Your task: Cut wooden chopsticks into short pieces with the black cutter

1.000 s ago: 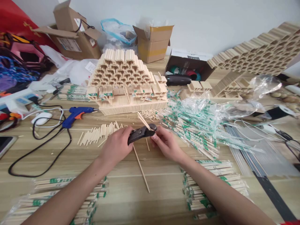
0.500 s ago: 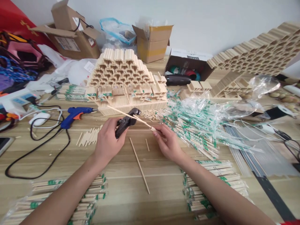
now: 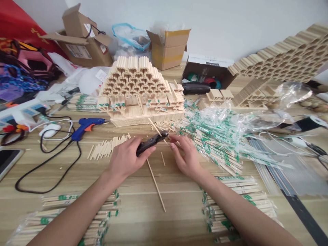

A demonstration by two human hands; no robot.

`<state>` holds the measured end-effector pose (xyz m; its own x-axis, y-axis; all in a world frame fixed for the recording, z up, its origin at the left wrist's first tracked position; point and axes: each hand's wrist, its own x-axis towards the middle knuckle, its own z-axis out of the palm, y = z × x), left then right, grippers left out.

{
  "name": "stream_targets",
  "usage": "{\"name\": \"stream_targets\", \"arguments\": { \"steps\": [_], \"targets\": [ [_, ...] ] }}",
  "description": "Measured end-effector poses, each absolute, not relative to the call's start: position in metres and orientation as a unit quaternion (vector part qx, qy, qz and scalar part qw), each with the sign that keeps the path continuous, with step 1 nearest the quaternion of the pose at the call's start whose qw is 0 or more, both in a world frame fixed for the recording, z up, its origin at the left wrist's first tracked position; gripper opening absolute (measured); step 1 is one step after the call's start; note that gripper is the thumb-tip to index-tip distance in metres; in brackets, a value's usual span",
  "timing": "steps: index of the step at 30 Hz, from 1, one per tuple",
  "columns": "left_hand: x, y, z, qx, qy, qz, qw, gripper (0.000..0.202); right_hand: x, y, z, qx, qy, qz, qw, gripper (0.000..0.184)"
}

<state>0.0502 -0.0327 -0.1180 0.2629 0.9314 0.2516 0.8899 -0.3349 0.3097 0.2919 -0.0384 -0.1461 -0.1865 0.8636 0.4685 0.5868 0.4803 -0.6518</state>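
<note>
My left hand [image 3: 125, 155] is wrapped round a black hand cutter [image 3: 151, 142], whose head points up and to the right. A thin wooden chopstick [image 3: 154, 126] crosses at the cutter's head, slanting down toward my right hand [image 3: 186, 153]. The right fingertips are pinched at its near end, just beside the cutter; the exact contact is partly hidden. On the table below lie a loose chopstick [image 3: 156, 188] and a short cut piece [image 3: 163, 159]. A row of short cut sticks [image 3: 106, 147] lies left of my left hand.
Behind my hands stands a stacked stick model [image 3: 147, 118]. A blue glue gun [image 3: 85, 128] with a black cord lies left. Wrapped chopsticks [image 3: 238, 201] lie at the front right, more [image 3: 74, 218] at the front left. Torn plastic wrappers [image 3: 217, 130] spread rightward. A larger model [image 3: 279, 54] rises behind.
The cutter has swung lower and to the right, its head now close to my right fingertips. The held chopstick has turned to a steeper slant. The view has shifted slightly.
</note>
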Motion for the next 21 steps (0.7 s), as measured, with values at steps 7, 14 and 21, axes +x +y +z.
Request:
{"name": "stream_targets", "arguments": {
  "steps": [7, 14, 21],
  "targets": [
    [0.0576, -0.038, -0.118, 0.811, 0.561, 0.149, 0.071, 0.053, 0.2859, -0.0422, -0.1477, -0.443, -0.744, 0.255, 0.43, 0.013],
    [0.0595, -0.0382, -0.121, 0.812, 0.569, 0.118, 0.064, 0.059, 0.2843, -0.0412, -0.1454, -0.461, -0.714, 0.304, 0.431, 0.017],
    [0.0598, -0.0376, -0.1211, 0.809, 0.575, 0.102, 0.065, 0.062, 0.283, -0.0393, -0.147, -0.47, -0.683, 0.33, 0.452, 0.013]
  ]
}}
